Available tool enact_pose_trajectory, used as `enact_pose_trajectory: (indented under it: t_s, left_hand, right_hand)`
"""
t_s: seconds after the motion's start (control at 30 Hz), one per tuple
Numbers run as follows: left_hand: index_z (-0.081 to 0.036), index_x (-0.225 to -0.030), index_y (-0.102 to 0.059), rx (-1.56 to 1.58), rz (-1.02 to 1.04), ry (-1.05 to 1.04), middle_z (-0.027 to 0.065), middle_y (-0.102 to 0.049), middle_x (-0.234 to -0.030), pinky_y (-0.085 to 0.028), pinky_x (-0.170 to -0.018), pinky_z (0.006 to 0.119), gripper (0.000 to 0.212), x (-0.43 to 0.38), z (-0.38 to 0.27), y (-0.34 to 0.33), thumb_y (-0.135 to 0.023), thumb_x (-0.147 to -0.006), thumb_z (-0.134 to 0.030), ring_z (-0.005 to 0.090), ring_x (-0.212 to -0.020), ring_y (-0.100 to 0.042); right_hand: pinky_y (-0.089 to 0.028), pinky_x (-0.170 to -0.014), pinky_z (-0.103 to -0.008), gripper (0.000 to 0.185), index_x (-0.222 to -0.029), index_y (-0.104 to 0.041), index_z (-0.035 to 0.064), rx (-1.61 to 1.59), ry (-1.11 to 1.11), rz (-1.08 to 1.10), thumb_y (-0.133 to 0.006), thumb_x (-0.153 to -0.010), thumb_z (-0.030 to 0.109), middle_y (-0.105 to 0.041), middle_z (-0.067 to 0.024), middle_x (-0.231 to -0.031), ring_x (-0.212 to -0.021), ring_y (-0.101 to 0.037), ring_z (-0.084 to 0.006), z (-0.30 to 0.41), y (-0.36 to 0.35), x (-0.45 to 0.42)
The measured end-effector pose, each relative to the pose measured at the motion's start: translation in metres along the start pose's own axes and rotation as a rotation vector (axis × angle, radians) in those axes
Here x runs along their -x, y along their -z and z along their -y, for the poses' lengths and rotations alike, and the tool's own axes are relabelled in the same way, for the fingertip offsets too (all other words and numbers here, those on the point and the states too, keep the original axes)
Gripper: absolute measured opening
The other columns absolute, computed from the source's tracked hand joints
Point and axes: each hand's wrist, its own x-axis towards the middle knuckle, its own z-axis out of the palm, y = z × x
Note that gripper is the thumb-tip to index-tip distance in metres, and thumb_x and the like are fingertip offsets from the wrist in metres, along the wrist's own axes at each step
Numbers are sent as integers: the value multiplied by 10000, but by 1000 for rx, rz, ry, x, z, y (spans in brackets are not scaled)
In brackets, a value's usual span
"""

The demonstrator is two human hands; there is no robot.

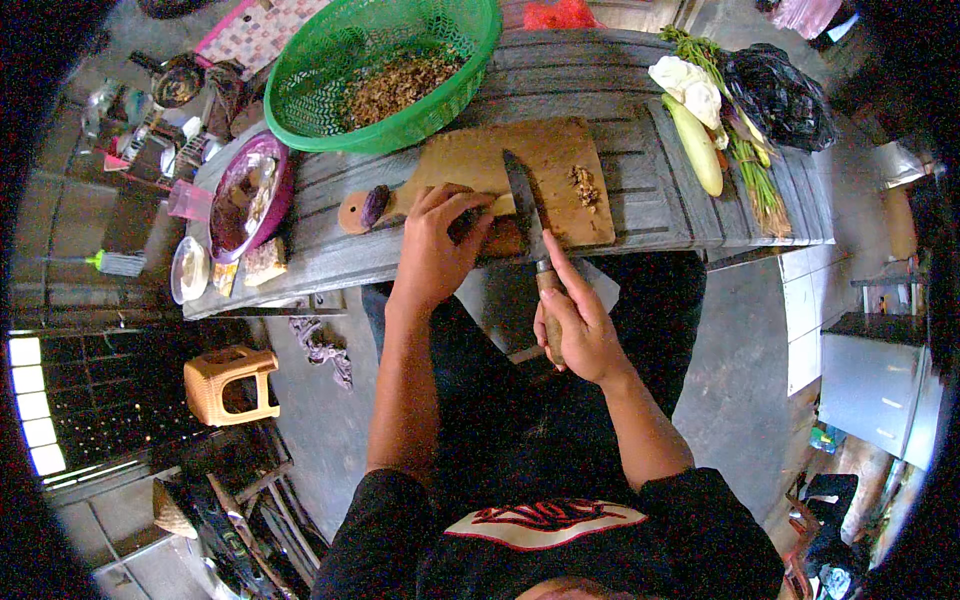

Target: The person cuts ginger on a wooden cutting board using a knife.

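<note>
A wooden cutting board with a handle at its left lies along the near edge of the table. My left hand rests on it, fingers bent over a pale vegetable piece that my fingers partly hide. In my right hand is the wooden handle of a kitchen knife, index finger stretched along its blade end. The blade points away from me, just beside the pale piece's right end. A small heap of chopped brown bits sits on the board's right. A purple vegetable piece lies on the board's handle.
Beyond the board stands a green plastic basket holding chopped brown bits. A purple basin and a pale block are at left. At right lie a pale long vegetable, bundled greens and a black plastic bag.
</note>
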Motion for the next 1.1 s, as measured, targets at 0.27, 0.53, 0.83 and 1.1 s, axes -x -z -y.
enact_pose_trajectory:
  t_s: [0.27, 0.53, 0.83, 1.1]
  left_hand:
    - [-19, -1086, -760, 67, 111, 21, 164, -721, -1079, -519, -965, 453, 181, -8, -5, 12, -734, -924, -94, 385, -1077, -651]
    - [-31, -1171, -735, 4, 185, -70, 181, -707, -1194, -510, -1027, 459, 220, -10, -2, 16, -678, -968, -95, 411, -1154, -639]
    - [-29, -1150, -730, 31, 125, -93, 184, -720, -1166, -535, -988, 460, 216, -9, 9, 10, -707, -946, -94, 415, -1123, -659]
    - [-19, -1063, -718, 64, 62, -6, 197, -725, -1055, -543, -927, 480, 190, -6, 5, 6, -746, -888, -86, 435, -1036, -669]
  right_hand:
    - [-444, -445, -255, 603, -1695, -274, 210, 108, 18, -78, -411, -1118, 101, -519, -2, -686, -541, -505, -78, 4, -9, 9]
    - [-462, -514, -283, 561, -1684, -293, 147, 156, -84, -96, -451, -1147, 188, -471, 12, -692, -527, -490, -87, 16, -13, 8]
    - [-473, -525, -280, 568, -1671, -325, 131, 192, -106, -90, -494, -1133, 203, -522, -2, -772, -550, -519, -79, 24, -17, -21]
    - [-381, -369, -277, 558, -1677, -314, 198, 44, -185, -85, -467, -1141, 197, -504, 1, -614, -422, -437, -84, 24, -19, 6]
